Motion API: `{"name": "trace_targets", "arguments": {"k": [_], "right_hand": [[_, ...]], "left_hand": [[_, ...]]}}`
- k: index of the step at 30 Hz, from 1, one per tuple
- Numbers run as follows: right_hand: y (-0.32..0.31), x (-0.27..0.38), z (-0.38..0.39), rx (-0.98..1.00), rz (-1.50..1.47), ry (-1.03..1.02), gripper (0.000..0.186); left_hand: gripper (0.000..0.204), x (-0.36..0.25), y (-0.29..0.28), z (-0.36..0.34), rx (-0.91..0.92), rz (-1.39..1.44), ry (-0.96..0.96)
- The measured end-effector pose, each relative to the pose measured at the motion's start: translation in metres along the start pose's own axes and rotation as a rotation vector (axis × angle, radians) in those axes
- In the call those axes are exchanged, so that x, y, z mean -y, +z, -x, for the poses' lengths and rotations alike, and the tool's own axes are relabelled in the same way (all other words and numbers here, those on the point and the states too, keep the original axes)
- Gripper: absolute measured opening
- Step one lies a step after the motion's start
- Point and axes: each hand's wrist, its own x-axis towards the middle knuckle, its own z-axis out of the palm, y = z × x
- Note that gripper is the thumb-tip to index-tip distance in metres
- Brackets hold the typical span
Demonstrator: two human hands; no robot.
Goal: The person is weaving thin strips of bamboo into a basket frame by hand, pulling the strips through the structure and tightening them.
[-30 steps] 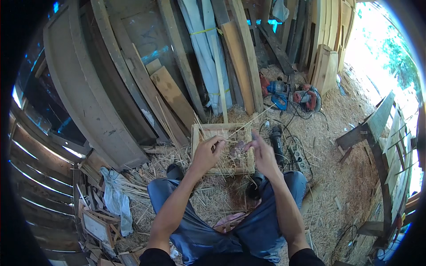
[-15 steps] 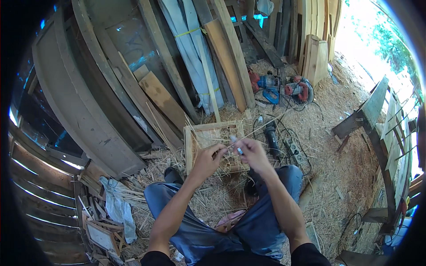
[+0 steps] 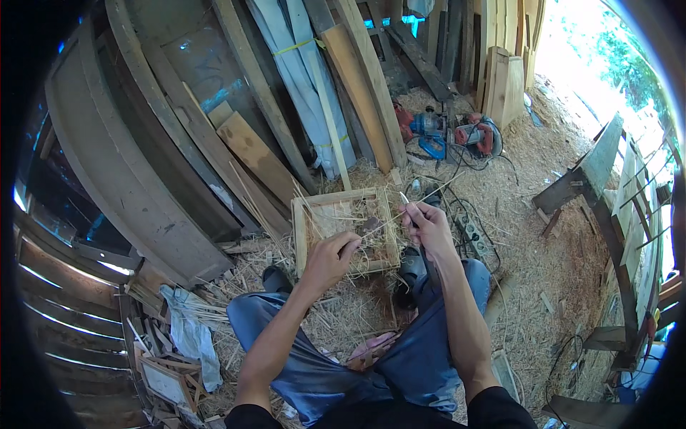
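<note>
Pinched in my left hand (image 3: 329, 263) is a thin pale wooden strip (image 3: 374, 230), which slants up and right toward my other hand. My right hand (image 3: 430, 230) is closed round a small knife, its pale blade (image 3: 404, 198) pointing up past the fingers. A dark length beside the wrist looks like its handle. The strip passes close by the blade; whether they touch I cannot tell. Below both hands a square wooden frame (image 3: 300, 232) lies on the ground between my feet, with shavings and thin strips in and over it.
A red circular saw (image 3: 477, 137) and a blue power tool (image 3: 429, 127) lie ahead among cables. A power strip (image 3: 471, 230) sits right of my right hand. Boards (image 3: 261, 146) lean along the left and back. A wooden structure (image 3: 607, 193) stands at right. Shavings cover the ground.
My hands have moved apart: the right one went right, off the strip's middle, and its knife blade now shows plainly. The left hand moved slightly left and down, keeping hold of the strip.
</note>
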Motion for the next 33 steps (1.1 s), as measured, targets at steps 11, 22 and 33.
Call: {"name": "trace_targets", "arguments": {"k": [11, 22, 33], "right_hand": [[-0.056, 0.017, -0.006, -0.262, 0.000, -0.100, 0.026], [0.037, -0.025, 0.008, 0.192, 0.000, 0.058, 0.028], [-0.045, 0.013, -0.006, -0.164, -0.137, -0.097, 0.027]], "left_hand": [[0.013, 0.013, -0.017, 0.010, 0.027, -0.033, -0.037], [0.018, 0.012, -0.007, 0.002, 0.053, 0.082, -0.119], [0.017, 0.021, -0.028, 0.012, 0.202, 0.157, -0.149]]}}
